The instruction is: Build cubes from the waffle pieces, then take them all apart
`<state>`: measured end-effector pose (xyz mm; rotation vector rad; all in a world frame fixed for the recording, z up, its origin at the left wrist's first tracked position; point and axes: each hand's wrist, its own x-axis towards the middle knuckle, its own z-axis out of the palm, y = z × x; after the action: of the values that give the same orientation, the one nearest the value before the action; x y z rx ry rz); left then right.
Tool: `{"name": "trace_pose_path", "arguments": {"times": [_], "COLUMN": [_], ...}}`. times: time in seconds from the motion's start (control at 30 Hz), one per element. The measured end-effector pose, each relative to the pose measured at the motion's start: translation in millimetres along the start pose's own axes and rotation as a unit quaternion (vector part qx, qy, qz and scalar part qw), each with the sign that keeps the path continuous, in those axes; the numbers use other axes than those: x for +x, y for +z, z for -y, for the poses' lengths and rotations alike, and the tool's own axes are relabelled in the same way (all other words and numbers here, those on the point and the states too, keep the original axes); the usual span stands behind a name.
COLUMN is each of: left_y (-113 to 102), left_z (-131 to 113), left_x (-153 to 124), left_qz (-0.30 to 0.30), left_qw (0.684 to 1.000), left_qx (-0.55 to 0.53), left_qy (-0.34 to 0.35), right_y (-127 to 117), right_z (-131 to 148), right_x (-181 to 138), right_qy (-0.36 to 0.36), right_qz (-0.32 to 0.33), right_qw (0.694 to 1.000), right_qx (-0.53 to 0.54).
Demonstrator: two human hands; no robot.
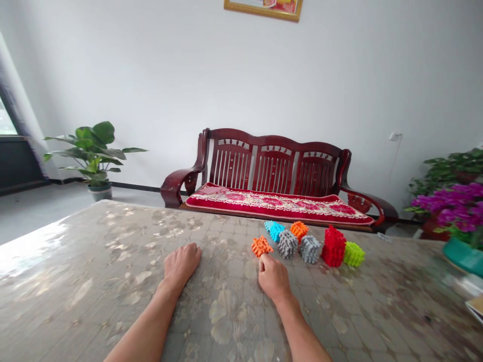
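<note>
Both my hands rest on a grey patterned table. My left hand lies palm down with its fingers curled under, holding nothing that I can see. My right hand is closed, its fingertips touching a flat orange toothed block. Beyond it sits a cluster of similar blocks: a blue one, another orange one, two grey ones, a tall red one and a green one.
A dark wooden bench with a red floral cushion stands behind the table against the white wall. A leafy pot plant is at the left. Purple flowers and a teal pot crowd the table's right edge.
</note>
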<state>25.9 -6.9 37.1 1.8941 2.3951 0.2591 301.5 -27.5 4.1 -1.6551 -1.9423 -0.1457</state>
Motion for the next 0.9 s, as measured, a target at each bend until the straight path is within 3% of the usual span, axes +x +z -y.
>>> {"name": "trace_pose_path", "arguments": {"times": [0.27, 0.43, 0.53, 0.7, 0.9], "left_y": [-0.7, -0.7, 0.4, 1.1, -1.2], "left_z": [-0.7, 0.0, 1.0, 2.0, 0.2], "left_x": [5.0, 6.1, 7.4, 8.6, 6.9], "left_qz": [0.005, 0.002, 0.002, 0.003, 0.004], "left_qw": [1.0, 1.0, 1.0, 1.0, 1.0], "left_qx": [-0.005, -0.007, -0.01, -0.016, -0.016], "left_qy": [0.006, 0.007, 0.006, 0.005, -0.002], "right_y": [2.1, 13.9, 22.9, 21.9, 13.9], "right_z": [-9.4, -3.7, 1.0, 3.6, 3.4], "right_x": [-1.2, 8.9, 16.7, 28.3, 34.1], "right_qy": [-0.015, -0.03, 0.014, 0.1, 0.122], "right_qz": [-0.149, -0.178, -0.158, -0.059, -0.002], "right_qw": [0.987, 0.98, 0.986, 0.993, 0.992], "right_qx": [0.065, 0.08, 0.048, 0.026, 0.011]}}
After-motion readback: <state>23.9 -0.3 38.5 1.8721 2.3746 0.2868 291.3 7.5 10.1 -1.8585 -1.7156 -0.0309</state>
